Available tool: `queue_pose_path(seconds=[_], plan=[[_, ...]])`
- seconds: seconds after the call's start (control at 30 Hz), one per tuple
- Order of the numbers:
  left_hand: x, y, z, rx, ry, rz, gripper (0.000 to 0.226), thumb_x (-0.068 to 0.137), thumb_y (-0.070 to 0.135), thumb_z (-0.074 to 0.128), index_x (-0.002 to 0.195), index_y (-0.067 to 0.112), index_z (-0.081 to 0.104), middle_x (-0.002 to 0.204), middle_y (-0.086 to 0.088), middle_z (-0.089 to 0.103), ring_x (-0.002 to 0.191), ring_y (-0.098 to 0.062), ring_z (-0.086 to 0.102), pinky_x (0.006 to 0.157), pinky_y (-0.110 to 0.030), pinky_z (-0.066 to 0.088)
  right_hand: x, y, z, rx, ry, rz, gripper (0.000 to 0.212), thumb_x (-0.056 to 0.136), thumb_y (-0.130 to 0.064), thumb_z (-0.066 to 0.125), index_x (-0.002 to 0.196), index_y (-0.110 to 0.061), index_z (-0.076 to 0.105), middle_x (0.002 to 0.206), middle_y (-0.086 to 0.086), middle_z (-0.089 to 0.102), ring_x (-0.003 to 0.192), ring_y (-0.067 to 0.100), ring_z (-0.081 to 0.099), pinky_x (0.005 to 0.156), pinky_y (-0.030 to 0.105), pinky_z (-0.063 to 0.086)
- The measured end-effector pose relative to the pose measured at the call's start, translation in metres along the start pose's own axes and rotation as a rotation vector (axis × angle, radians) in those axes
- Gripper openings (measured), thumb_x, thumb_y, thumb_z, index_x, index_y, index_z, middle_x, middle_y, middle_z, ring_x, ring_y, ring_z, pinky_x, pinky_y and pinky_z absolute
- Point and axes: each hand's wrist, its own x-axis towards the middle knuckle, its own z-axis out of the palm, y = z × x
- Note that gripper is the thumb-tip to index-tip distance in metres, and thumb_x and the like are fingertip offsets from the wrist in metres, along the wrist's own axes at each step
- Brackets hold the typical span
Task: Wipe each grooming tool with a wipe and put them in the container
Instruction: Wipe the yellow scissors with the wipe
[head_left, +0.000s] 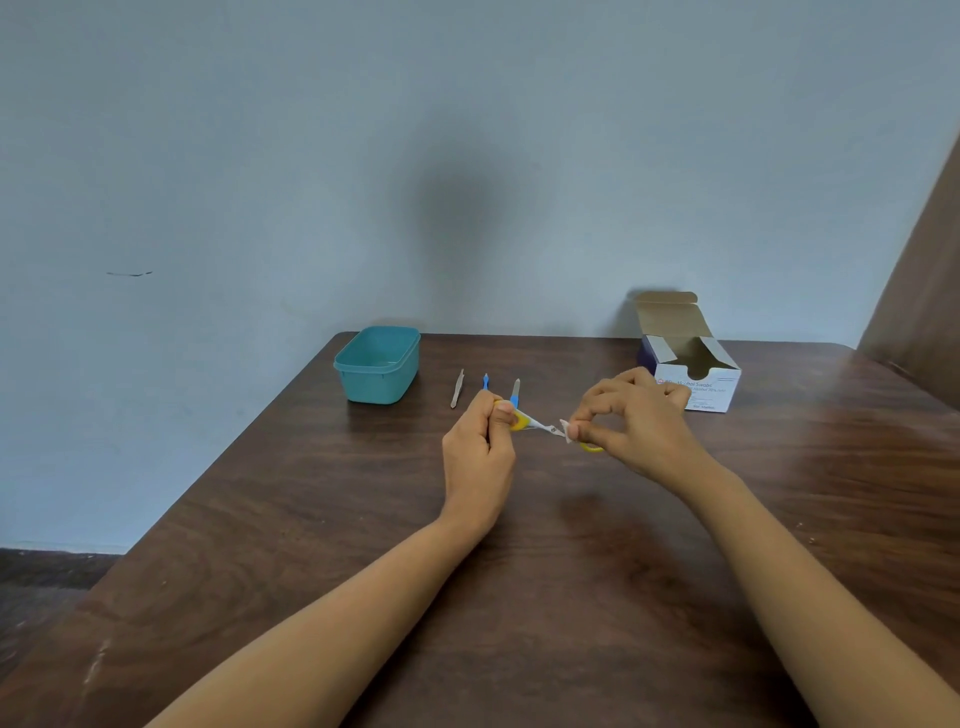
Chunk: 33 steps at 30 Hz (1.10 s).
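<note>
Forearms (363, 597) lead in: left hand (478, 447) grips the yellow scissors (535, 423) by a handle, right hand (634, 421) pinches a wipe (567, 431) round, seemingly, the blade. Keep the handle steady and draw the wipe tipward.

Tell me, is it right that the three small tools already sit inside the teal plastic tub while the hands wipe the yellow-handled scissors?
No. The head view shows the three small tools lying on the wooden table beside the teal plastic tub, not inside it. The left hand holds the yellow-handled scissors; the right hand wipes them with a white wipe.
</note>
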Motion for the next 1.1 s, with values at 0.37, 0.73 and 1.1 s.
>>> queue_pose_path(seconds=[0.37,0.73,1.1], plan=[[-0.001,0.003,0.000,0.003,-0.043,0.020,0.030,0.101,0.016,0.045,0.073,0.008,0.050,0.059,-0.002,0.041,0.055,-0.010,0.034,0.050,-0.018,0.027,-0.002,0.020,-0.008,0.059,-0.065,0.014,0.024,0.079,-0.043,0.071,0.060,-0.052,0.057,0.090,-0.029,0.059,0.103,0.005,0.036,0.079,0.034,0.014],[0.000,0.001,0.000,-0.011,-0.007,0.044,0.029,0.098,0.020,0.044,0.075,0.005,0.054,0.059,-0.002,0.042,0.056,-0.010,0.035,0.052,-0.018,0.028,-0.001,0.010,-0.004,0.145,-0.038,0.017,0.017,0.076,-0.045,0.072,0.061,-0.046,0.064,0.087,-0.032,0.060,0.102,0.004,0.039,0.083,0.037,0.018],[0.004,-0.001,-0.004,-0.022,0.064,-0.067,0.029,0.101,0.016,0.044,0.074,0.013,0.053,0.054,0.010,0.041,0.053,-0.006,0.036,0.052,-0.019,0.028,-0.002,0.037,-0.007,0.216,-0.029,0.107,0.015,0.078,-0.038,0.074,0.063,-0.040,0.070,0.086,-0.025,0.065,0.096,0.000,0.049,0.084,0.039,0.024]])
